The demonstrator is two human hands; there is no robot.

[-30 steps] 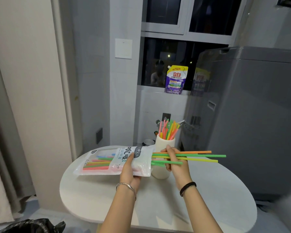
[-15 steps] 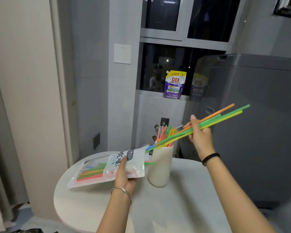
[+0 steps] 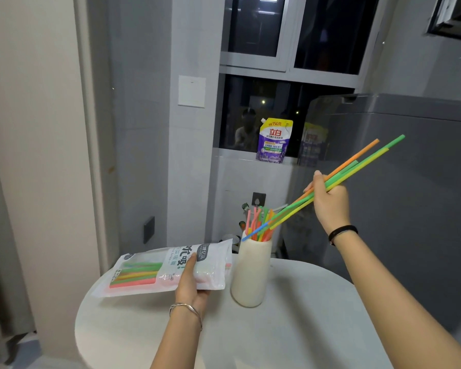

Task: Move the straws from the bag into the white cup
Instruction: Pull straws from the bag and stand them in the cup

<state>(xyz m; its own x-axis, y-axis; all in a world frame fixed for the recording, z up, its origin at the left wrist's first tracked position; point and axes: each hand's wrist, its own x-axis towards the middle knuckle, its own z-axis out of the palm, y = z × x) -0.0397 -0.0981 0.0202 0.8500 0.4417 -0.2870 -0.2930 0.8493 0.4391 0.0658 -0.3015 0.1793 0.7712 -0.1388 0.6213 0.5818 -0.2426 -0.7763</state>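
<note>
Your right hand (image 3: 329, 201) is closed around a bunch of long straws (image 3: 338, 179), fingers curled over them about midway along. The wrist is raised and the forearm reaches up from the lower right. The bunch slants down to the left, its lower tips at the mouth of the white cup (image 3: 252, 272), among the straws already standing there. The cup stands upright near the far edge of the round white table (image 3: 290, 336). Your left hand (image 3: 190, 284) grips the straw bag (image 3: 155, 270) from below, thumb on top, holding it nearly level above the table's far left edge, just left of the cup, with coloured straws inside.
</note>
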